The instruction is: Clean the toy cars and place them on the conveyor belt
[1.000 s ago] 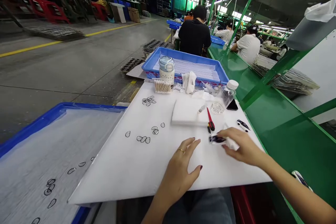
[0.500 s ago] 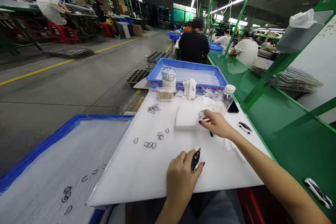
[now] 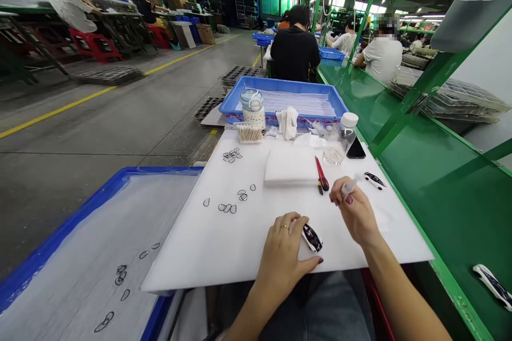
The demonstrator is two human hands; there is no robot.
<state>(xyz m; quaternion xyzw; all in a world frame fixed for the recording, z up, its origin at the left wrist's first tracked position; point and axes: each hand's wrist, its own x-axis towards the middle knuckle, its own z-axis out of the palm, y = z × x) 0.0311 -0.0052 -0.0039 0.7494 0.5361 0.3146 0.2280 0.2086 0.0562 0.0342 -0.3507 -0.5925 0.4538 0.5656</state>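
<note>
Head view: the black-and-white toy car [image 3: 312, 238] sits on the near right part of the tabletop [image 3: 224, 250]. The left hand [image 3: 283, 248] is loosely spread beside it, thumb apart; fingertip contact is unclear. The right hand [image 3: 354, 208] is curled around a small translucent container [image 3: 349, 187]. The car looks light, stiff, slick and scratchable, best pinched along its long sides.

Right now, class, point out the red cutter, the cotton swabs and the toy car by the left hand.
Red cutter [image 3: 320, 171], head view: its red body.
Cotton swabs [image 3: 250, 134], head view: middle of the bundle.
Toy car [image 3: 312, 237], head view: dark top.
</note>
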